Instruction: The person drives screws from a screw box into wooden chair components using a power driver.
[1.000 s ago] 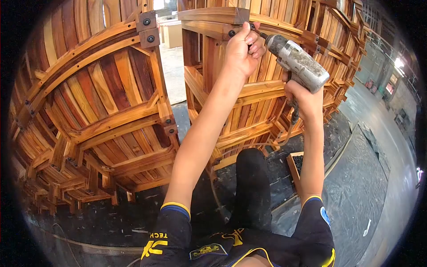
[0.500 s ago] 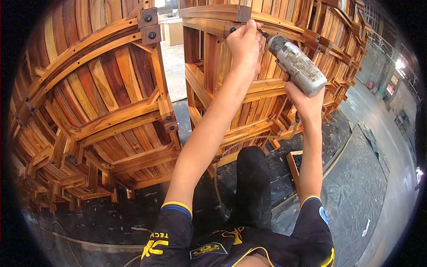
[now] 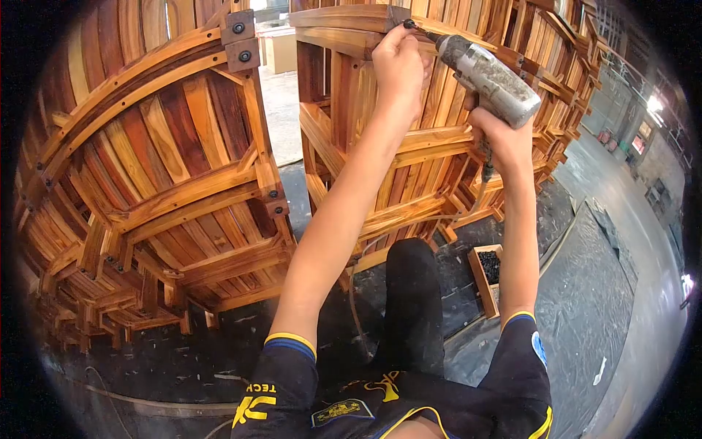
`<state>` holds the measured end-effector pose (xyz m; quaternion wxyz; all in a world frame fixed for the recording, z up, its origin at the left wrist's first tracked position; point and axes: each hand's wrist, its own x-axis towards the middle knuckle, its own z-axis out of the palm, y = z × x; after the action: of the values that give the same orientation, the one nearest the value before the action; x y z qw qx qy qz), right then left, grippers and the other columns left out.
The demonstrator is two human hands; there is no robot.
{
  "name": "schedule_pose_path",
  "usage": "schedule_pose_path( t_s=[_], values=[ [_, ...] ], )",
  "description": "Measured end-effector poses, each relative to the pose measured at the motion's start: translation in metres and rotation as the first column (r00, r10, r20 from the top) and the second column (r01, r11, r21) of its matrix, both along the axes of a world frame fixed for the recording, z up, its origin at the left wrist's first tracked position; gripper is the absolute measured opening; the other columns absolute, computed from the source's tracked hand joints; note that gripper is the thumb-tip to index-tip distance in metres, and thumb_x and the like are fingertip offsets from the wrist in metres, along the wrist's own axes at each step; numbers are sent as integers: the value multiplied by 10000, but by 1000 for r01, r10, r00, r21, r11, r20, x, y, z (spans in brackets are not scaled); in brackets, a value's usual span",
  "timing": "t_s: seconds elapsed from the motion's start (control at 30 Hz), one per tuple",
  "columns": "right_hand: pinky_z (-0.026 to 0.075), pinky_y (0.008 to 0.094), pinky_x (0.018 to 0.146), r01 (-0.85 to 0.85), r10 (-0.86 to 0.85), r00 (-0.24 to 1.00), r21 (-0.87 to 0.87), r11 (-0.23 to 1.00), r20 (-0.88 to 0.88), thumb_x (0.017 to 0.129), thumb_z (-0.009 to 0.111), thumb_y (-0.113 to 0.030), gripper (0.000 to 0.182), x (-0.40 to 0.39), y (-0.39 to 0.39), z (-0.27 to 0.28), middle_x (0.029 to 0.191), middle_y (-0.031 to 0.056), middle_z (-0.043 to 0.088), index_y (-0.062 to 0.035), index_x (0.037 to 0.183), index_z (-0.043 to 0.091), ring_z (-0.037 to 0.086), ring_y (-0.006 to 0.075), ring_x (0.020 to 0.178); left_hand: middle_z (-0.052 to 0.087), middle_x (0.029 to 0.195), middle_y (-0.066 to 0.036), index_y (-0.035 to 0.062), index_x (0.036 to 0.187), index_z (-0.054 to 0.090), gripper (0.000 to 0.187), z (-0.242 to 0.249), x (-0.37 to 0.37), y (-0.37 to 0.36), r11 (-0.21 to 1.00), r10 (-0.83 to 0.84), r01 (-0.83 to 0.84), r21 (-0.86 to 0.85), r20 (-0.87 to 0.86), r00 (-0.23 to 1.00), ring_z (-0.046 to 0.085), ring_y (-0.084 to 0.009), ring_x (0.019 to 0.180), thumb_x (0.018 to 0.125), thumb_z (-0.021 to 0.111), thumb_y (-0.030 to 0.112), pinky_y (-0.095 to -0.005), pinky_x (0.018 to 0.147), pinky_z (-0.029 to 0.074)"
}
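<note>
My right hand (image 3: 504, 135) is wrapped round the handle of a worn grey power driver (image 3: 488, 80), whose hose hangs below the grip. The driver's nose points up and left toward a wooden rail end (image 3: 398, 18). My left hand (image 3: 401, 69) is raised beside that rail, fingers pinched on a small black bolt (image 3: 409, 25) at the tip of the driver bit. How far the bolt sits in the wood cannot be made out.
A curved slatted wooden panel (image 3: 168, 146) with bolted brackets stands at left; another slatted panel (image 3: 431, 168) is ahead. On the dark floor sheet (image 3: 578, 293) lies a wooden box (image 3: 479, 274) of small black hardware. A hose (image 3: 168, 406) runs along the floor at left.
The driver and my right hand have moved up slightly. My left fingertips have shifted, and the black bolt now shows between them and the bit. More of the hardware box is visible.
</note>
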<state>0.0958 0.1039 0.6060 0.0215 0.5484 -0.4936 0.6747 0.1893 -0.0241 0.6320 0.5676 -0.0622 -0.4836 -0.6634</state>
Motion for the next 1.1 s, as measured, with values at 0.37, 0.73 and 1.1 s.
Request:
schedule_pose_path(
  t_s=[0.37,0.73,1.1],
  values=[
    [371,238,433,-61,60,998,53,997,33,649,569,56,227,3,7,17,698,27,574,9,869,598,490,91,524,331,554,30,32,1056,500,167,0,4,6,997,-48,48,58,-8,999,282,-57,447,917,439,101,-222,398,216],
    [354,239,423,-89,85,996,114,990,36,628,531,69,262,7,14,32,737,45,562,12,879,581,457,107,498,389,543,66,61,1167,576,288,5,33,-78,545,827,-785,-294,36,560,326,-45,441,908,459,107,-202,402,256],
    [332,229,429,-25,24,1000,180,983,7,634,515,58,265,16,20,39,735,23,551,2,883,585,428,89,502,634,831,-282,-82,796,642,288,108,31,-159,672,739,-541,-505,498,454,638,-389,815,754,498,164,-448,720,496]
  ],
)
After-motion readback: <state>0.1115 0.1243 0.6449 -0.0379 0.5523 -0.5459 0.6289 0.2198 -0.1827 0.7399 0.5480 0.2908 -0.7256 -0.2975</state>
